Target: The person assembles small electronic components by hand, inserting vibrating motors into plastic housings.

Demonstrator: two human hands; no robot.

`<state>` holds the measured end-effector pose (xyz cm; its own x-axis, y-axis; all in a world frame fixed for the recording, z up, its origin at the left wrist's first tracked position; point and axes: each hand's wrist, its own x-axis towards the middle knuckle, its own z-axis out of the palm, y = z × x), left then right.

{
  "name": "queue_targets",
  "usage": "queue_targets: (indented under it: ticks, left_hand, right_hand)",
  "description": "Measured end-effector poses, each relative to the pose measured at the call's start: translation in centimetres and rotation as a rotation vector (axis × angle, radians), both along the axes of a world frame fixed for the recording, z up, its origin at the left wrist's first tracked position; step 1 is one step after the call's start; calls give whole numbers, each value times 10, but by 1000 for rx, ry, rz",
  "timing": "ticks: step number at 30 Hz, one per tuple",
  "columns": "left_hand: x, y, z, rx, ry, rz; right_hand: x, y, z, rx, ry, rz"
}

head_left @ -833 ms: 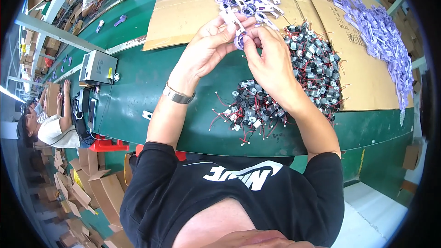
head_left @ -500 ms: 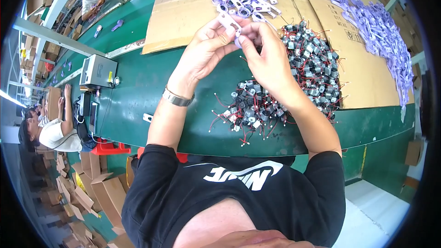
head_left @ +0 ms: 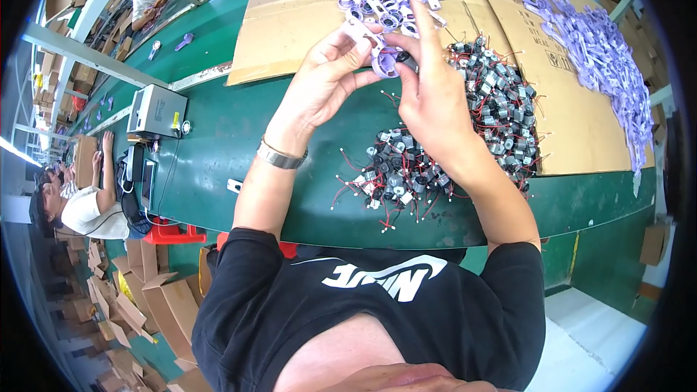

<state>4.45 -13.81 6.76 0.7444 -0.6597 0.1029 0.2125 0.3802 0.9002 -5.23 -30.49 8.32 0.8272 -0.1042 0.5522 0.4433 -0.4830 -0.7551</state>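
My left hand (head_left: 330, 69) is closed on a purple plastic housing (head_left: 385, 65), a flat slotted handle with a round ring at its end. The ring faces my right hand (head_left: 435, 98). Between that hand's thumb and fingers sits a small dark cylindrical motor (head_left: 406, 60), close beside the ring, while the index finger points up and away. Whether the motor touches the ring I cannot tell. Just right of and below my hands lies a pile of small motors (head_left: 497, 94) with red wires. Beyond my fingertips, several purple housings with dark round parts in them (head_left: 392, 3) rest on cardboard.
A flattened cardboard sheet (head_left: 283, 29) covers the far part of the green table (head_left: 210, 181). A long heap of purple housings (head_left: 602, 58) runs along the right. A grey metal box (head_left: 156, 111) stands at left, near a seated co-worker (head_left: 91, 214). One loose housing (head_left: 234, 186) lies by my left forearm.
My right hand has drawn back slightly, its index finger now raised. The housing's ring and the dark motor have come into view. My left hand stays nearly still.
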Motion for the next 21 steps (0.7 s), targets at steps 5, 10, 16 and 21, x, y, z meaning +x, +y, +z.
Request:
queue_targets:
  ticks: [5,10,16,21]
  left_hand:
    - [-6,-4,1,3,-25,84]
    - [-5,-3,1,-48,-55,111]
    - [-12,-4,5,-17,-64,170]
    - [-16,-8,4,45,-89,174]
  right_hand:
    - [11,6,-13,9,-169,11]
    - [10,-8,-7,-152,-182,-125]
    - [12,-20,-4,-182,-138,-53]
    - [11,-27,-2,-317,-130,-59]
